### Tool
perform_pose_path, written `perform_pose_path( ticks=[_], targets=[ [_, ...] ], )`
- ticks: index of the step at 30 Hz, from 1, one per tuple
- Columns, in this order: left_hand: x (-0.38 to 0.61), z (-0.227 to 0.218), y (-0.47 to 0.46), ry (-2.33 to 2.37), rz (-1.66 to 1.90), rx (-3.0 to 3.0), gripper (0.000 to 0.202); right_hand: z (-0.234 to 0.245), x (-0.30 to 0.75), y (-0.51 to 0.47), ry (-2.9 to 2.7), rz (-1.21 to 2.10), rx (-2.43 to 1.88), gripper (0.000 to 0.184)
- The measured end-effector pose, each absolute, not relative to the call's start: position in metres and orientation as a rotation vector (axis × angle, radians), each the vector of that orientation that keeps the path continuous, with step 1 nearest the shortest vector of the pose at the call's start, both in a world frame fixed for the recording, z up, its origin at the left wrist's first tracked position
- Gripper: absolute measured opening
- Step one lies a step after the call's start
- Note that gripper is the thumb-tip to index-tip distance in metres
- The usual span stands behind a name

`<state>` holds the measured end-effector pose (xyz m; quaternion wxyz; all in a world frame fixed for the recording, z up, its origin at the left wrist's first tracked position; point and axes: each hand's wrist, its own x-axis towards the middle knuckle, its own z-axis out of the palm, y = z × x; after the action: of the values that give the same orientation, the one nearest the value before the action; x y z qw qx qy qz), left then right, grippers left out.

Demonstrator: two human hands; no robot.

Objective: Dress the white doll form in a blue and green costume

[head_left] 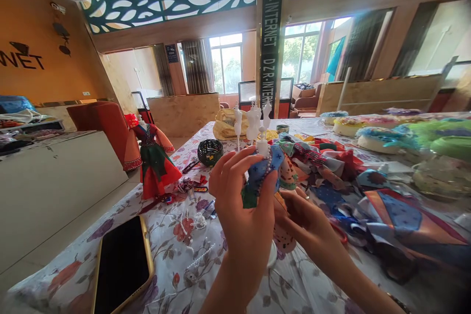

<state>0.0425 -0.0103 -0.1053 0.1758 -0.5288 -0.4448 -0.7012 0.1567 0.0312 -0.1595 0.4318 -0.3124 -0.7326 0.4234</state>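
A small white dress mannequin (262, 148) stands upright in front of me, dressed in a blue patterned top (256, 172). Down its front runs a string of white pearl beads (269, 161). My left hand (239, 191) is closed around the upper body, with the thumb on the front and the fingers at the neck and shoulder. Lower down on the right side, my right hand (303, 218) pinches the patterned skirt cloth (285, 236); its fingertips are partly hidden. The mannequin's round white base (272, 255) shows below my hands.
A phone (121, 260) lies at front left, near loose pearl strings (198, 221). Behind stand a red-and-green dressed figure (156, 162), a dark woven basket (210, 152) and bare white mannequins (253, 120). Fabric scraps (342, 181) and decorated hats (382, 137) cover the right side.
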Motion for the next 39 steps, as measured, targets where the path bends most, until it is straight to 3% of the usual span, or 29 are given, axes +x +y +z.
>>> perform_pose_path(
  ticks=[8, 16, 32, 36, 39],
  targets=[
    [0.040, -0.104, -0.008, -1.218, -1.928, -1.499, 0.025, -0.165, 0.156, 0.033, -1.802, 1.027, -0.797, 0.038],
    [0.032, -0.113, -0.009, -1.208, -2.033, -1.529, 0.037, -0.168, 0.156, 0.035, -1.771, 1.017, -0.783, 0.035],
    [0.026, -0.076, -0.012, -1.323, -2.386, -1.530, 0.017, -0.169, 0.155, 0.036, -1.767, 1.036, -0.770, 0.040],
    [0.024, -0.085, -0.011, -1.286, -2.321, -1.502, 0.018, -0.170, 0.155, 0.037, -1.753, 1.054, -0.767, 0.040],
    [0.025, -0.094, -0.013, -1.184, -2.027, -1.578, 0.029, -0.169, 0.155, 0.036, -1.747, 1.060, -0.769, 0.040]
  ],
)
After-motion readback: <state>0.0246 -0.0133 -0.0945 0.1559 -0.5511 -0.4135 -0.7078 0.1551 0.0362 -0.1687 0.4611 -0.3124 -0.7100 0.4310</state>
